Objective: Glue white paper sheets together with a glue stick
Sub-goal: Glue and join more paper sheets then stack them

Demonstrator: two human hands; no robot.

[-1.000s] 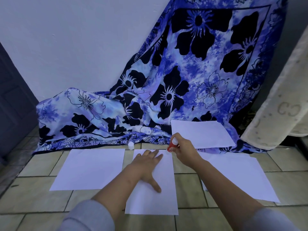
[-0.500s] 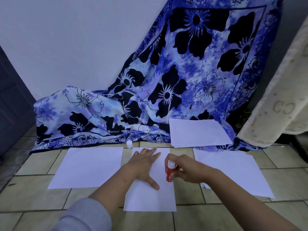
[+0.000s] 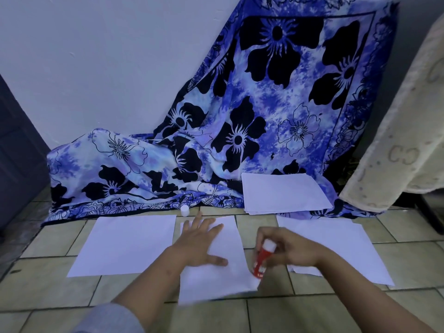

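In the last sec. the right hand (image 3: 290, 248), fingers curled round the red glue stick (image 3: 263, 259), comes from the top corner down the right edge of the middle sheet (image 3: 223, 280); the tip is now near the bottom corner. The left hand (image 3: 199, 239) stays flat, fingers spread, pressing the sheet down. So this edge is prob. almost fully glued & another edge can follow.

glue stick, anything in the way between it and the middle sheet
Nothing visible. The glue stick, held by the right hand, is down at the right edge of the middle sheet; the left hand presses the sheet further left.
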